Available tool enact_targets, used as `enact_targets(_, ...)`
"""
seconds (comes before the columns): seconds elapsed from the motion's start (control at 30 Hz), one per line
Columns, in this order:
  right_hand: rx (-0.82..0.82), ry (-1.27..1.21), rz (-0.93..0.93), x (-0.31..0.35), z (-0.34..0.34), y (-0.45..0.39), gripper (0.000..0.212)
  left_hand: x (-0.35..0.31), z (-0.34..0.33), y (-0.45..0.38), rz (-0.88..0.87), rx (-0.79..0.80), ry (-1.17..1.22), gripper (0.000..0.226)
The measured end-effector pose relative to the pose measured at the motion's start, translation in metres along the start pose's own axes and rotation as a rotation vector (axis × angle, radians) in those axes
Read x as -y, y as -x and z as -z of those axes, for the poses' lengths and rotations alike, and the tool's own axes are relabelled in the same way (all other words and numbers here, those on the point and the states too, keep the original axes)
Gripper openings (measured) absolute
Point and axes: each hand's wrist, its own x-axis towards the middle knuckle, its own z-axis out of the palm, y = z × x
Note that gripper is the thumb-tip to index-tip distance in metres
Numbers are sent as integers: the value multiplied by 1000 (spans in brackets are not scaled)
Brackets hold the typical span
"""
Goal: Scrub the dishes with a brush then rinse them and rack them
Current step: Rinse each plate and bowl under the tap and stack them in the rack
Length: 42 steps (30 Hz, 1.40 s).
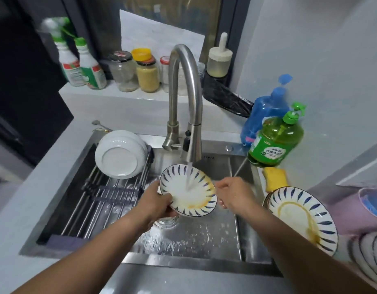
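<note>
My left hand [160, 202] grips the left rim of a small white plate with blue dashes [188, 190], tilted under running water from the steel faucet [190, 143]. Yellow sauce stains line its right and lower edge. My right hand [234, 195] hovers just right of the plate with loosely curled fingers, holding nothing. A second stained plate of the same pattern [300, 217] leans on a stack at the sink's right edge. White bowls [119, 154] lie on the roll-up rack [102, 200] across the sink's left half. No brush is visible.
A yellow sponge [275, 178], a green soap bottle [276, 141] and a blue bottle [266, 115] stand at the right. Jars [147, 73] and spray bottles [81, 64] line the back ledge. More plates [368, 253] lie at the far right. The steel sink [194, 234] is wet.
</note>
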Motion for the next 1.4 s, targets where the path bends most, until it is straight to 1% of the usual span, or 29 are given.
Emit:
enact_targets(0.07, -12, -15, -9, 0, -12, -4, 18, 4, 8, 0, -45, -22, 19, 45)
enact_targets(0.17, -63, -18, -17, 7, -17, -2, 10, 12, 16, -5, -71, -51, 124, 52)
enact_targets(0.23, -69, 7, 1, 10, -15, 1, 17, 17, 18, -8, -56, -61, 215, 51)
enact_targets(0.3, -52, -11, 23, 13, -12, 3, 23, 21, 15, -12, -20, -40, 314, 49)
enact_targets(0.43, 84, -90, 26, 22, -7, 5, 13, 26, 3, -15, 142, 53, 501, 47)
enact_targets(0.53, 138, -133, -89, 19, -5, 4, 14, 24, 0, -13, 233, 83, 516, 42)
enact_targets(0.63, 217, -242, -229, 7, -13, 6, 15, 21, 6, -7, 245, 84, 424, 35)
enact_targets(0.7, 246, -334, -261, -2, -24, 7, 17, 18, 13, -3, 209, 79, 341, 30)
enact_targets(0.8, 183, -358, -228, -9, -41, 4, 20, 19, 28, -1, 111, 28, 211, 31)
enact_targets(0.87, 122, -319, -181, -5, -46, 4, 21, 21, 36, 0, -18, 11, 102, 38)
enact_targets(0.93, 60, -251, -138, 3, -43, 4, 25, 23, 43, 0, -220, 17, -120, 55)
enact_targets(1.0, 11, -189, -119, 12, -38, -1, 22, 28, 47, 1, -401, 55, -403, 72)
enact_targets(1.07, -6, -156, -144, 17, -30, -6, 21, 38, 49, -5, -519, 104, -709, 76)
enact_targets(1.13, 6, -144, -188, 23, -24, -11, 25, 50, 46, -14, -628, 150, -934, 70)
enact_targets(1.2, 22, -129, -238, 27, -17, -11, 25, 53, 40, -16, -678, 218, -989, 58)
enact_targets(1.27, 45, -110, -243, 31, -11, -8, 26, 52, 35, -17, -742, 229, -953, 44)
enact_targets(1.33, 68, -105, -244, 32, -6, -10, 31, 47, 34, -13, -727, 216, -892, 37)
enact_targets(1.4, 87, -161, -255, 35, -7, -12, 44, 43, 33, -10, -695, 238, -828, 23)
